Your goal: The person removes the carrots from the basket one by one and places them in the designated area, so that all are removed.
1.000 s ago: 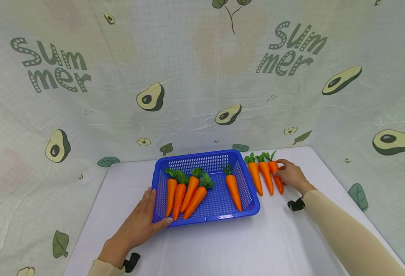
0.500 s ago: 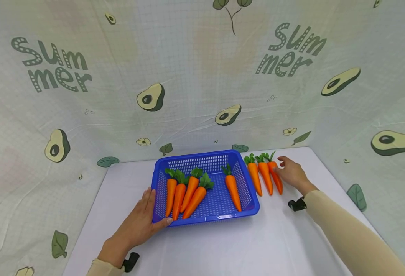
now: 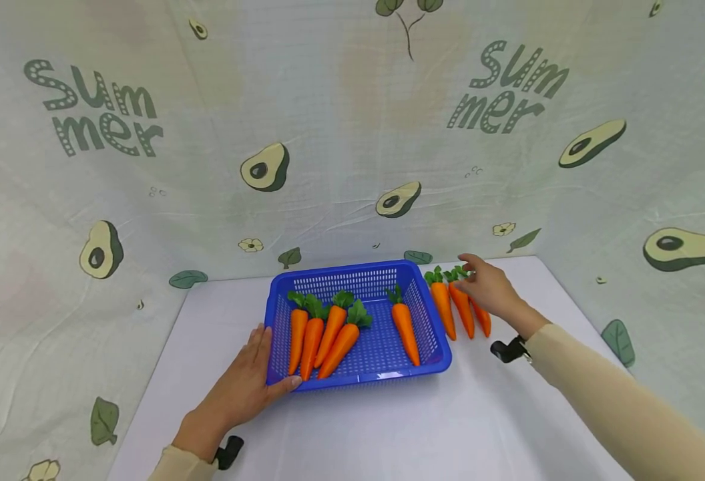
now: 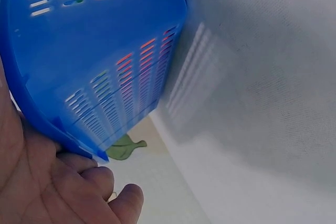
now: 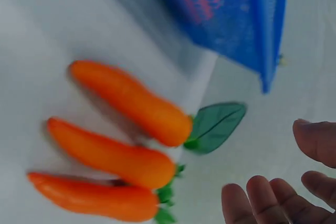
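I saw the right hand [image 3: 489, 288] shift left from the rightmost carrot [image 3: 481, 320], fingers [image 5: 261, 196] apart and empty, so three carrots [image 3: 462, 311] lay unlifted on the table [image 3: 358, 434] beside the basket [image 3: 364, 379] the left hand [image 3: 240, 379] touched with extended fingers.

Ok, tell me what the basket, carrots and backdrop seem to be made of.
Basket: probably plastic, glossy, given its regular slots and bright glint. Carrots: perhaps plastic or foam, satin, judging by smooth, even orange skin. Backdrop: likely printed fabric, matt, with creases.
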### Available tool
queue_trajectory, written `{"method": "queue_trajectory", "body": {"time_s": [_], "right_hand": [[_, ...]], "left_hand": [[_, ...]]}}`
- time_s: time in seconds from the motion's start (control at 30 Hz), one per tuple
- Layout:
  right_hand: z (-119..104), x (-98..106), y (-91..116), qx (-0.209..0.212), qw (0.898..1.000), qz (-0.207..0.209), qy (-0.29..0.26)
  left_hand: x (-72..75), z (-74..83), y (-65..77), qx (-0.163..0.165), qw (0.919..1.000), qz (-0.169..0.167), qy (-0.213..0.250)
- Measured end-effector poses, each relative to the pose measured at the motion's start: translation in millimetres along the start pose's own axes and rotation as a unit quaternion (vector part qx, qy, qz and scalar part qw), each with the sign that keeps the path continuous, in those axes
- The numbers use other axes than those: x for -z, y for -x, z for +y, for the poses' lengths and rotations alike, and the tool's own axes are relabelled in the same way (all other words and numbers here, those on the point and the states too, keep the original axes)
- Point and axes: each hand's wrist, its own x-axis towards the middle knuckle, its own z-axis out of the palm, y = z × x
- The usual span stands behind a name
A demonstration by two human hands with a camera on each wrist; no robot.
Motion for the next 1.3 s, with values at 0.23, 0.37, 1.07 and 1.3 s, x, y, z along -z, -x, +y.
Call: {"method": "queue_trajectory", "body": {"time_s": [0.23,0.37,1.07,1.3], "right_hand": [[-50,4,2,0.041,0.998,-0.035,-0.038],[-73,-1,2,0.035,0.991,-0.095,-0.092],[-110,-66,0,-0.035,0.969,-0.233,-0.072],[-112,-79,0,-0.003,0.974,-0.225,-0.036]], "left_hand": [[0.5,-0.3,-0.8,0.01,0.9999,-0.01,0.002],[1.7,-0.3,-0.9,0.012,0.9999,-0.009,0.006],[0.8,-0.5,0.0,0.015,0.9998,-0.001,0.011],[1.3,-2.5,2.9,0.02,0.9997,-0.006,0.015]]}}
